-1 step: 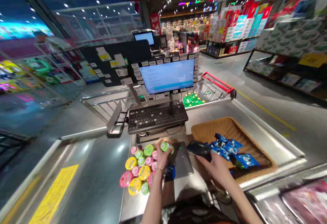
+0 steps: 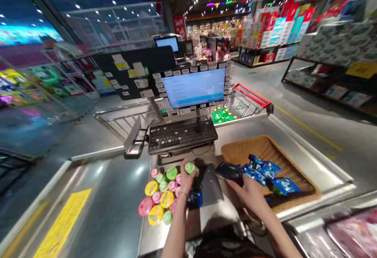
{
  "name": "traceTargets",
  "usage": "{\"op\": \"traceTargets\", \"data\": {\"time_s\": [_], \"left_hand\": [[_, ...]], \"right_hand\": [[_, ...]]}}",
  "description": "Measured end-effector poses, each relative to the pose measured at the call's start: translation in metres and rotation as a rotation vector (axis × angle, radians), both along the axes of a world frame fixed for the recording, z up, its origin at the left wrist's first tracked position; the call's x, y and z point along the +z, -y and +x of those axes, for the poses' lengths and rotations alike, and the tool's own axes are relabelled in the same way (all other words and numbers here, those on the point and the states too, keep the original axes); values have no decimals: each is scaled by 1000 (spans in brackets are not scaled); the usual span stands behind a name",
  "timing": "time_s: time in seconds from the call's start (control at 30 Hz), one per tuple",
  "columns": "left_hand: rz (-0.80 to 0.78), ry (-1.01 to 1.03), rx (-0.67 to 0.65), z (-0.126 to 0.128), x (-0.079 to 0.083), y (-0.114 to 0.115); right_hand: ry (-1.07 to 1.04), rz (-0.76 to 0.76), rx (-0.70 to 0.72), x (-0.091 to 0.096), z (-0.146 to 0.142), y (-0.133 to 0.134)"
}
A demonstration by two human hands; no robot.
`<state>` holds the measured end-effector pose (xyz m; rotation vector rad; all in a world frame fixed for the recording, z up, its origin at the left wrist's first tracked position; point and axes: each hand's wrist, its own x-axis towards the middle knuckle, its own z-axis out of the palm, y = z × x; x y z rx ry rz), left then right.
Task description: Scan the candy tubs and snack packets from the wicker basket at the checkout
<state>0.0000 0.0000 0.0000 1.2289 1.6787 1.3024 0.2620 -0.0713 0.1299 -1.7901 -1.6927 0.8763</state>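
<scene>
My left hand (image 2: 186,177) is shut on a small round container with a green lid (image 2: 190,168), raised just above the counter. My right hand (image 2: 249,195) grips a black handheld barcode scanner (image 2: 230,173), whose head points left towards the held container. To the left of my left hand lies a heap of similar round containers (image 2: 160,195) in pink, yellow and green. A grey scanning plate (image 2: 211,187) sits between my hands. A wicker basket (image 2: 259,146) beyond my right hand holds several blue packets (image 2: 260,173).
A keyboard (image 2: 182,134) and a monitor (image 2: 194,88) stand beyond my hands on the steel checkout counter (image 2: 112,207). Further back are a red-handled shopping cart (image 2: 247,101) with green-topped items and a metal cart (image 2: 123,122). Store shelves fill the background.
</scene>
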Motion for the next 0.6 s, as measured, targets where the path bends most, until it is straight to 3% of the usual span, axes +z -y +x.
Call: {"op": "traceTargets", "data": {"time_s": [0.23,0.43,0.6], "left_hand": [[-238,-596,-194,-40,2,-44],[-313,-738,-247,-50,-1,-50],[-180,-763,-289,-26,18,-53]], "right_hand": [[-42,1,-12,-12,-9,-13],[-44,-11,-44,-18,-7,-21],[-26,13,-151,-18,1,-22]]}}
